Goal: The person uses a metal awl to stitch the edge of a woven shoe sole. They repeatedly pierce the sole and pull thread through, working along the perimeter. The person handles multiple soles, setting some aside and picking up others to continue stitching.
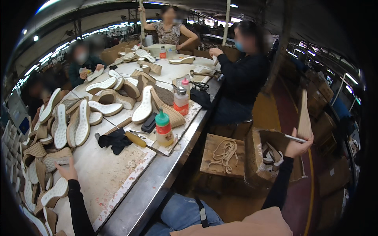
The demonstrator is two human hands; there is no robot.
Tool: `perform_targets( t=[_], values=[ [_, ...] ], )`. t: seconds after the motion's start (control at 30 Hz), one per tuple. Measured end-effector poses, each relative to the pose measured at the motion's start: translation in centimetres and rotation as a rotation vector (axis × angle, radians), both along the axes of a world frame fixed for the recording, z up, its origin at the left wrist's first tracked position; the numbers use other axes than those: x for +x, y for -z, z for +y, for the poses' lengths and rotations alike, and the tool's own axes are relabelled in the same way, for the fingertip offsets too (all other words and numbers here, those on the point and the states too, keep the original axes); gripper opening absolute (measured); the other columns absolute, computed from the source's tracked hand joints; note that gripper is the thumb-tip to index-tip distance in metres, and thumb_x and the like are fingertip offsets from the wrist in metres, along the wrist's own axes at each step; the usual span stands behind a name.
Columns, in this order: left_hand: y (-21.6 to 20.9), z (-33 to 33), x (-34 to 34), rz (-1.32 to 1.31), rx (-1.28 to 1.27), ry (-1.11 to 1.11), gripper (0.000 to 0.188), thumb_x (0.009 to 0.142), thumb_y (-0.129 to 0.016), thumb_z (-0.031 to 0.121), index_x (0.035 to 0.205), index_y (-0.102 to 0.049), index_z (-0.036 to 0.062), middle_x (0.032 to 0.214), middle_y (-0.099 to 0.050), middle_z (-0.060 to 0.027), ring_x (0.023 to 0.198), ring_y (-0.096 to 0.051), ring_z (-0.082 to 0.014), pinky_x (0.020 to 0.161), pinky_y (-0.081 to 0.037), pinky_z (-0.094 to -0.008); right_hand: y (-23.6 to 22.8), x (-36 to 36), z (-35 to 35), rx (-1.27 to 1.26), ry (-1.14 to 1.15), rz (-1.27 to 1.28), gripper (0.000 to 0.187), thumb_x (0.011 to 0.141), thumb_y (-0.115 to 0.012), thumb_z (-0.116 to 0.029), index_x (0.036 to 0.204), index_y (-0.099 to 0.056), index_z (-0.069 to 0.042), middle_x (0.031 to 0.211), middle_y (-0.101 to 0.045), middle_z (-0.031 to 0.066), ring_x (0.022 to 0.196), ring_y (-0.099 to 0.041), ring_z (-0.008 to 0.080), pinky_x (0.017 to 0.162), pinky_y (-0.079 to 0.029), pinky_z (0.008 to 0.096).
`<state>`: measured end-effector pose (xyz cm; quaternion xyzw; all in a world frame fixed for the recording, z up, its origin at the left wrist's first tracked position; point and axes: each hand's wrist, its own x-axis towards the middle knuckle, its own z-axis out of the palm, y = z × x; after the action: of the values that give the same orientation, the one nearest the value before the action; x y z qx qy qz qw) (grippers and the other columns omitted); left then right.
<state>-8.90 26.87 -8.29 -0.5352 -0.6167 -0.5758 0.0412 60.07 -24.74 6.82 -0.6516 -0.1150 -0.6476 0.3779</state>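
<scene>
My right hand is raised at the right, over the open carton. It is closed round a tan wedge shoe sole, held upright, and a slim silver pen-like tool. At the left of the table my left hand has its thumb and finger apart, with nothing seen in it. Beside its fingertips lies a wedge sole in a heap of wedge soles with white tops and woven-look tan sides. Another sole rests just below this hand.
On the table stand a green-capped bottle and other glue bottles, near a yellow-handled knife and black cloth. A stool bears a coiled cord. A carton holds scraps. Several people are around the table.
</scene>
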Motion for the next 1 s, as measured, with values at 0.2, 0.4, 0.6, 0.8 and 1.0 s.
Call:
perform_targets(
  t=[0.2,0.4,0.6,0.8,1.0],
  values=[
    [-3.0,0.9,3.9,-0.243,-0.247,-0.242,0.095,0.071,-0.077,0.034,0.144,-0.022,0.0053,0.133,-0.042,-0.0315,0.124,-0.04,-0.0447,0.104,-0.032,-0.0452,4.5,4.3,-4.3,-0.087,0.069,0.252,0.06,0.073,-0.08,-0.029,0.117,-0.053,0.001,0.095,-0.054,0.0108,0.102,-0.052,0.0327,0.099,-0.036,0.0466],
    [-4.1,1.8,3.2,-0.387,-0.215,-0.291,0.085,0.068,-0.072,0.015,0.14,-0.028,0.008,0.124,-0.049,-0.0305,0.115,-0.048,-0.0448,0.1,-0.036,-0.0466,-0.8,-1.0,3.3,-0.075,-0.401,0.132,0.045,0.082,-0.071,-0.012,0.118,-0.048,0.004,0.103,-0.055,0.0098,0.101,-0.053,0.0251,0.094,-0.04,0.0354],
    [-2.8,-2.4,1.6,-0.303,-0.167,0.1,0.076,0.066,-0.064,0.008,0.135,-0.033,-0.0015,0.127,-0.046,-0.0257,0.119,-0.044,-0.0375,0.102,-0.035,-0.0402,-2.6,-6.5,10.0,-0.008,-0.974,0.125,0.029,0.086,-0.061,0.001,0.082,-0.033,-0.007,0.134,-0.049,0.0196,0.121,-0.049,0.0267,0.101,-0.035,0.0385],
    [-7.3,-17.8,6.2,-0.395,-0.514,0.633,0.077,0.07,-0.057,0.001,0.141,-0.028,0.0064,0.138,-0.034,-0.02,0.088,-0.06,-0.0211,0.075,-0.049,-0.0296,-4.3,-13.3,15.8,-0.155,-1.362,0.116,0.029,0.084,-0.063,-0.002,0.083,-0.036,-0.01,0.121,-0.058,0.0209,0.112,-0.054,0.026,0.094,-0.04,0.0364],
    [-8.9,-20.8,2.5,-0.466,-0.782,0.975,0.068,0.076,-0.052,-0.003,0.14,-0.033,0.0056,0.136,-0.042,-0.0142,0.112,-0.054,-0.0197,0.085,-0.047,-0.0262,-3.5,-21.6,22.8,-0.394,-1.917,0.208,0.027,0.08,-0.065,0.001,0.085,-0.04,-0.008,0.118,-0.059,0.0209,0.101,-0.057,0.0215,0.089,-0.043,0.0331]
  ],
)
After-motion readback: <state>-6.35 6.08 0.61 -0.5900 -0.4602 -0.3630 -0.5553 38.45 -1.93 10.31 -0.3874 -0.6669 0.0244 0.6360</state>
